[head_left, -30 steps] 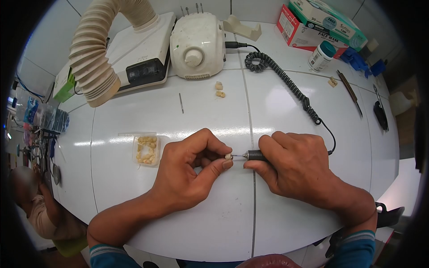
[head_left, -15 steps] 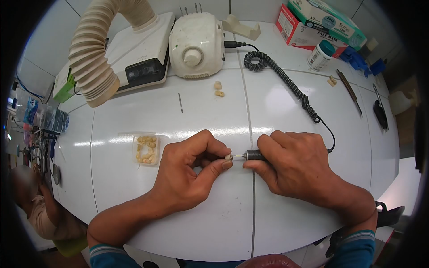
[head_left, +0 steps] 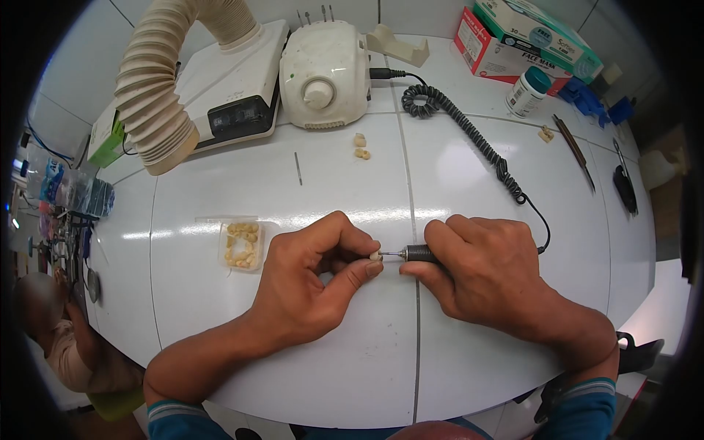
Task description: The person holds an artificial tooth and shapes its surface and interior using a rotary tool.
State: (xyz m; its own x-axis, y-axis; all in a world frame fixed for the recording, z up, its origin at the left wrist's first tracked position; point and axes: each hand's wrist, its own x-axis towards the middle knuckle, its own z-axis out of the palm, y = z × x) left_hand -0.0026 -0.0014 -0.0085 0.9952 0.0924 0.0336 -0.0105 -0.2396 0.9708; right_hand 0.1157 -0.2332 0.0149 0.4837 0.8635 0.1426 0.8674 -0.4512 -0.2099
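Between thumb and forefinger, my left hand (head_left: 312,282) pinches a small cream tooth-shaped piece (head_left: 375,257). My right hand (head_left: 480,271) is wrapped round a dark rotary handpiece (head_left: 420,254), whose thin metal bit (head_left: 390,254) points left and meets the piece. From the handpiece a coiled black cable (head_left: 477,128) runs to a white control unit (head_left: 325,77) at the back. A clear box (head_left: 240,246) with several yellowish tooth-shaped pieces stands left of my left hand. A few similar pieces (head_left: 361,154) lie in front of the control unit.
A ribbed hose (head_left: 158,95) hangs at the back left, and a thin metal rod (head_left: 298,169) lies near it. Mask boxes (head_left: 513,48), a green-capped bottle (head_left: 528,92) and a carving tool (head_left: 573,152) are at the right. Another person (head_left: 70,330) sits at far left.
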